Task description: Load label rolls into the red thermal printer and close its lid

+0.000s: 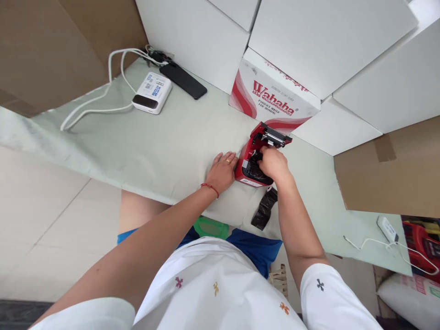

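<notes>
A small red printer-like device (248, 153) with its lid flipped open stands on the pale green table (165, 146). My left hand (222, 171) rests flat on the table against the device's left side, fingers stretched out. My right hand (273, 164) reaches down into the open top, fingers curled round something black inside that I cannot make out. A black strip (264, 208) hangs over the table's front edge just below the device.
A red-and-white Wahaha carton (275, 98) and several white boxes stand behind the device. A white charger box (153, 91) with a white cable, and a black phone (183, 80), lie at the back left. Cardboard (388, 174) lies at right.
</notes>
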Demonstrator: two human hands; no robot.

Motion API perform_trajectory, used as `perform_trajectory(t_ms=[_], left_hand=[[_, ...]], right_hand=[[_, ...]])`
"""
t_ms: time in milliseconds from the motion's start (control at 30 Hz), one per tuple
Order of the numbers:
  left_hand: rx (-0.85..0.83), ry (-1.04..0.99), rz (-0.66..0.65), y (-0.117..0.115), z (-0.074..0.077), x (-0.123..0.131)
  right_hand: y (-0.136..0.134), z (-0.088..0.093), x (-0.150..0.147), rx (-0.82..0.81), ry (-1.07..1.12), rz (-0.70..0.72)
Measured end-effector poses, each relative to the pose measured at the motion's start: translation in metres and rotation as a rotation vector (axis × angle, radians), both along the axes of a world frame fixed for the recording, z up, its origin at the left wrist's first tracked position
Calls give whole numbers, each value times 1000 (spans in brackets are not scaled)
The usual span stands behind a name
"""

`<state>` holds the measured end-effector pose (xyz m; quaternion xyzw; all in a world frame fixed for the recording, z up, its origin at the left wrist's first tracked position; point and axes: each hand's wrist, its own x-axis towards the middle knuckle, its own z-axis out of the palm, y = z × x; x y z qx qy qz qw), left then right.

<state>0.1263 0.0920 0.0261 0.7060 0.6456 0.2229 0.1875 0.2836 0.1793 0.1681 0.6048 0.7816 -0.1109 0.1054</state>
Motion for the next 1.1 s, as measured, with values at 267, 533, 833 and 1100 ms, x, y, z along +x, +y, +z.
perform_trajectory(t_ms=[267,533,833,1100], left_hand=[[-11,23,3,0,2,2],[-3,-12,7,1,3,2],[24,-22,12,0,-1,1],[23,-17,14,0,-1,0]], right_hand=[[-70,30,93,41,507,-135],[-95,-20,200,80,270,-453],[-108,-53,155,24,274,-251],[-101,-23,148,-174,405,-143]])
